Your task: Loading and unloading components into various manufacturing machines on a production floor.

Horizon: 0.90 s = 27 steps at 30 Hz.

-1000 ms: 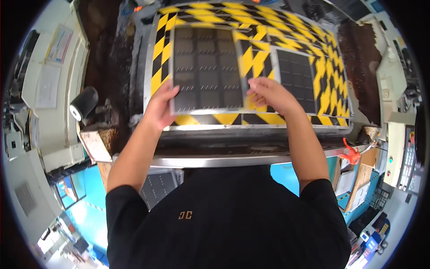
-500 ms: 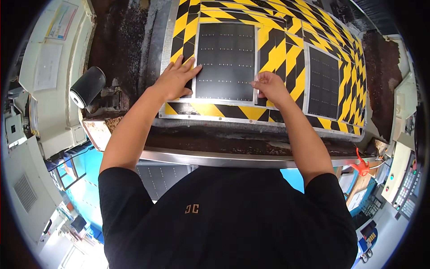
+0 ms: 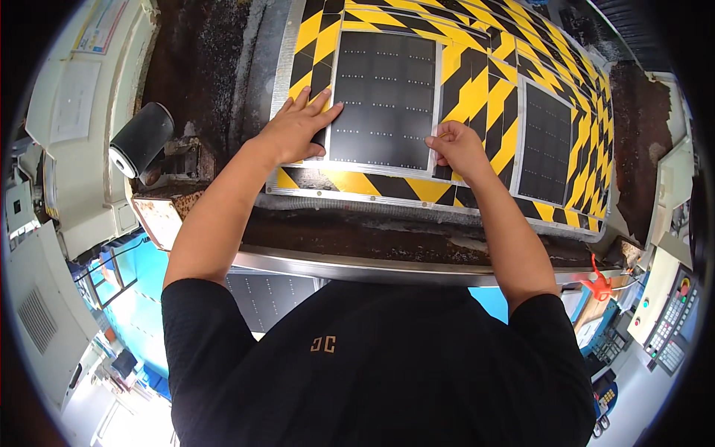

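A black rectangular sheet [image 3: 382, 100] with rows of small pale marks lies in a light metal frame on a bed covered with yellow-and-black striped tape [image 3: 357, 182]. My left hand [image 3: 298, 128] rests at its left edge, fingers spread, the fingertips reaching onto the sheet. At the sheet's lower right edge, my right hand [image 3: 456, 149] has thumb and forefinger pinched together, the other fingers curled. What sits in that pinch, if anything, is too small to make out. Farther right lies a second black sheet [image 3: 546, 145] of the same kind, untouched.
A dark cylinder with a pale end [image 3: 141, 141] sits left of my left forearm. A metal rail [image 3: 357, 268] runs between my body and the bed. An orange-red trigger-shaped thing [image 3: 598, 285] hangs at the right. A keypad control panel [image 3: 674, 320] stands at the far right.
The whole view has shifted slightly, with the bed appearing a little farther right. Both hands keep nearly the same places along the sheet's edges.
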Tool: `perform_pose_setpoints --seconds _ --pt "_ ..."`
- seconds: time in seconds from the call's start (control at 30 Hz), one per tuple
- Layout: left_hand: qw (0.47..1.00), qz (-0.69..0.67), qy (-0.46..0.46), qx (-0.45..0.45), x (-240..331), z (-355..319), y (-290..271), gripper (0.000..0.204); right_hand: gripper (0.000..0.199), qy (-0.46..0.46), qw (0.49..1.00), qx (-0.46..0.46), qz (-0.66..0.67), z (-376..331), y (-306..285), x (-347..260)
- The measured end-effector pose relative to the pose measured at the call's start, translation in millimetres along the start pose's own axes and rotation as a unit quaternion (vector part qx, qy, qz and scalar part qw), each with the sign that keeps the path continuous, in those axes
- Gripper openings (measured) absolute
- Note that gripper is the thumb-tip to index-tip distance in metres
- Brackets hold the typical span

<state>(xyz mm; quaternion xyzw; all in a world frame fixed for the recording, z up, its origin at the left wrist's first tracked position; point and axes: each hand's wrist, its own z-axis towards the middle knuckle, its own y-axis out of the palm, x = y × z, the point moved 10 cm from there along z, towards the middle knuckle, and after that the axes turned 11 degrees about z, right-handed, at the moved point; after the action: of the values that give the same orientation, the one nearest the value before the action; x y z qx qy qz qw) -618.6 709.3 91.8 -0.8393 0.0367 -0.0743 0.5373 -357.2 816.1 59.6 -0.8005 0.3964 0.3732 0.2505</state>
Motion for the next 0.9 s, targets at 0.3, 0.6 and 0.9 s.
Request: perform_pose_setpoints --seconds 0.3,0.6,0.9 --pt "1.000 -0.003 -0.003 -0.007 1 0 -1 0.091 0.016 -0.001 1.000 0.006 0.011 -2 1 -2" --pt "0.999 0.017 -0.012 -0.024 3 -1 -4 0.088 0.017 0.001 1.000 0.010 0.004 -4 2 -5" --pt "0.998 0.053 -0.019 -0.020 12 -3 -13 0.099 0.015 0.003 1.000 0.012 0.014 -4 1 -3"
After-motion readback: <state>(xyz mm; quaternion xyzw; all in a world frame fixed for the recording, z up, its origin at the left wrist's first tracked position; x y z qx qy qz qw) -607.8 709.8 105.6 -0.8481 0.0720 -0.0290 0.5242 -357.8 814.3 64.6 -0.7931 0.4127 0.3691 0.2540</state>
